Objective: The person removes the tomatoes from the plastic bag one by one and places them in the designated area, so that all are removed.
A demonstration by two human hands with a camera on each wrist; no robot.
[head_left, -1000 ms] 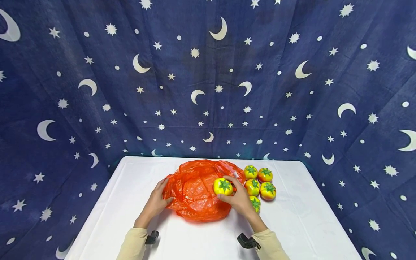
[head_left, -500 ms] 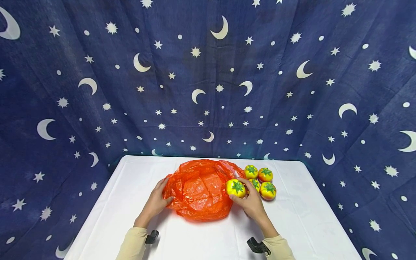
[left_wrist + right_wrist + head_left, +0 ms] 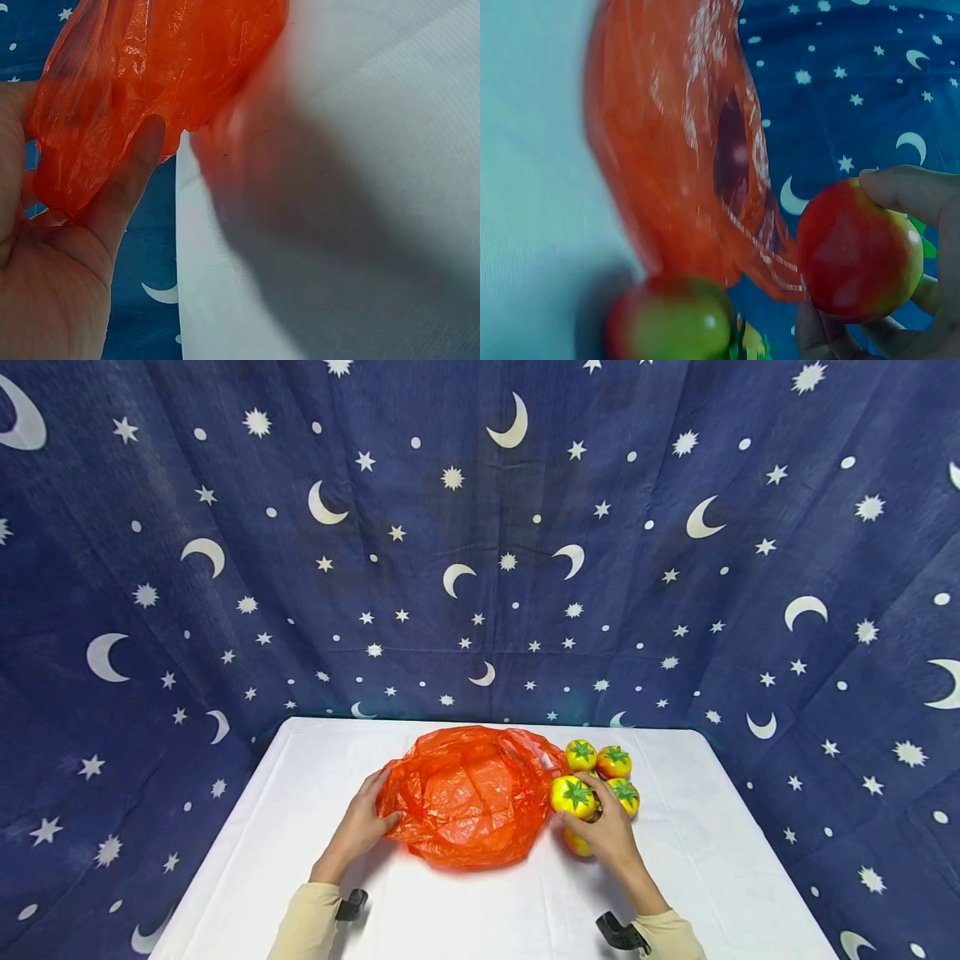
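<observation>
A crumpled red plastic bag [image 3: 472, 793] lies spread on the white table, its mouth facing up. At its left edge, my left hand [image 3: 360, 822] grips the plastic; in the left wrist view the thumb lies in front of the film [image 3: 127, 82] and the fingers are partly behind it. My right hand [image 3: 607, 827] holds a yellow-and-red tomato [image 3: 573, 796] with green leaves, just right of the bag. In the right wrist view, thumb and fingers curl round this tomato [image 3: 859, 251]. Another tomato [image 3: 578, 843] is partly hidden below the hand.
More tomatoes stand behind the right hand: one at the back [image 3: 581, 754], a redder tomato [image 3: 614, 762] beside it, and one tomato [image 3: 625, 795] to the right. A dark blue curtain with moons and stars [image 3: 480, 568] hangs behind the white table [image 3: 712, 860].
My right hand has carried the tomato rightward, from over the bag to over the group of tomatoes. The left hand and the bag have stayed in place.
</observation>
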